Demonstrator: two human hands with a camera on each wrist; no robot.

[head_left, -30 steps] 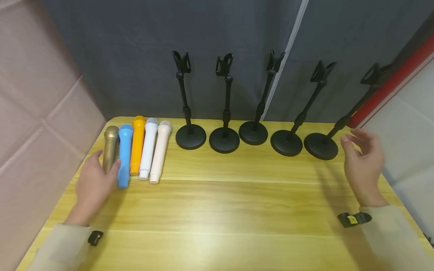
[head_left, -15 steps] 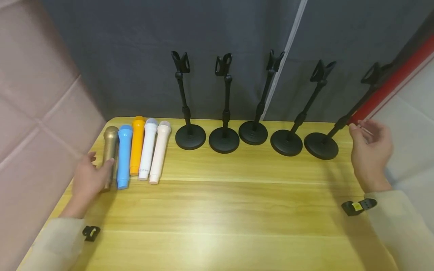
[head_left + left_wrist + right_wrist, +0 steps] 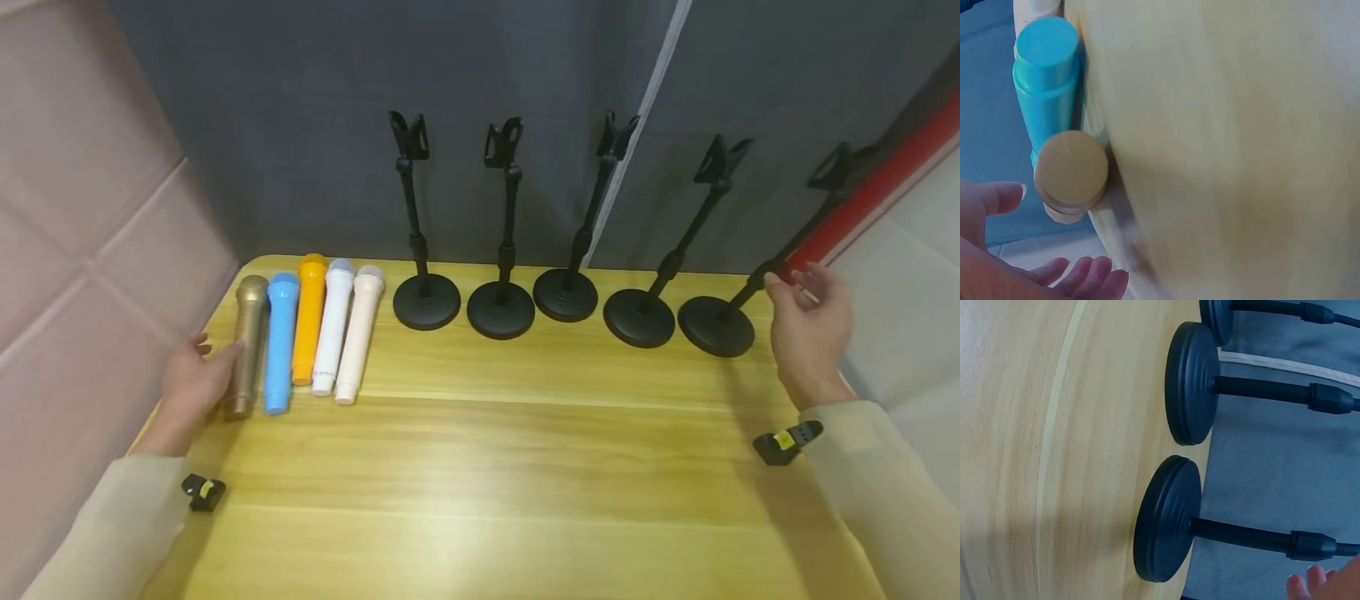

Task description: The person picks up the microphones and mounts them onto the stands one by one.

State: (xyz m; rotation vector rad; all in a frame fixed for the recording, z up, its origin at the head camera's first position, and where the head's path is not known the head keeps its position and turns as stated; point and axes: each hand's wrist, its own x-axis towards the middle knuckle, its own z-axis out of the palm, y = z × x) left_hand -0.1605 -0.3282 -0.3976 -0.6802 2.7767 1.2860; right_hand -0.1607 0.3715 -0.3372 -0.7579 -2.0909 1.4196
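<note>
My left hand (image 3: 191, 387) is beside the gold microphone (image 3: 247, 342), at the left end of a row of microphones lying on the table. Its thumb reaches the microphone's edge in the head view. The left wrist view shows the thumb and fingers spread, apart from the gold microphone's end (image 3: 1071, 169). Right of it lie a blue microphone (image 3: 281, 342), an orange one (image 3: 309, 321), a white one (image 3: 332, 329) and a pale pink one (image 3: 360, 337). My right hand (image 3: 813, 337), fingers loosely bent, hovers beside the rightmost black microphone stand (image 3: 716, 326), holding nothing visible.
Several black stands with round bases, among them the leftmost stand (image 3: 426, 302), line the back of the wooden table (image 3: 480, 467). Their clips hold no microphones. A grey curtain (image 3: 315, 125) hangs behind. A pink padded wall (image 3: 90, 208) borders the left; a red strip (image 3: 877, 196) edges the right.
My left hand has moved left, its thumb drawing back from the blue microphone to the gold one's edge. The right hand has shifted slightly away from me. Microphones and stands stay in place.
</note>
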